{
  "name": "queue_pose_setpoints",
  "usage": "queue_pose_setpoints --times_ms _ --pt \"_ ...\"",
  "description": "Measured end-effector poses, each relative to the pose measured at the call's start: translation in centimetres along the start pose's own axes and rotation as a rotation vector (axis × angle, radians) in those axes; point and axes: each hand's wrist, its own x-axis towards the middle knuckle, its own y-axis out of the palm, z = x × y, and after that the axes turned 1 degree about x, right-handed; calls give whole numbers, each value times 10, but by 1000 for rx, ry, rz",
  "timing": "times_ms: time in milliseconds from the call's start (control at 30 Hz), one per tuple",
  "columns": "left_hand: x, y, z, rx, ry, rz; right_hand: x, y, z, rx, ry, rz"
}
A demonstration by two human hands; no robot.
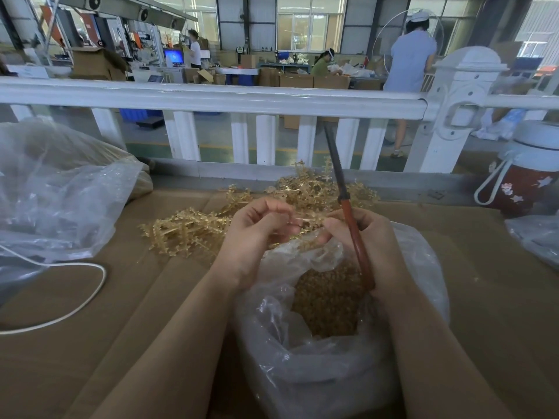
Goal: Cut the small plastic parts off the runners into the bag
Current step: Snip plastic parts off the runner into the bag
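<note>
Directly above the open bag (326,303), the left hand (257,234) pinched a runner (305,220) lying crosswise toward the right hand (357,237), whose fingers were curled round the cutter (352,219).

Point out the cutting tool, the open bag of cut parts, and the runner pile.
cutting tool (354,228): head view, on its red handle.
bag (305,361): head view, on its clear front wall.
runner pile (181,228): head view, on the left clump.
</note>
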Motion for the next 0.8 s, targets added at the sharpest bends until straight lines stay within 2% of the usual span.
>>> queue_pose_setpoints --times_ms 133,200,333,400,600,800 --pt "1 -6 -4 51 -102 85 -1 -5 3 43 2 -3" --pt "1 -6 -5 59 -126 79 -1 -6 4 63 8 18" --pt "2 -4 -5 112 0 -93 -1 -7 6 129 23 37" --pt "4 -6 -7 148 54 -104 0 -8 6 157 28 48" --pt "4 -1 -9 365 -66 240 3 -10 5 298 56 171" --pt "2 5 -13 354 -151 296 1 -11 6 284 53 119"
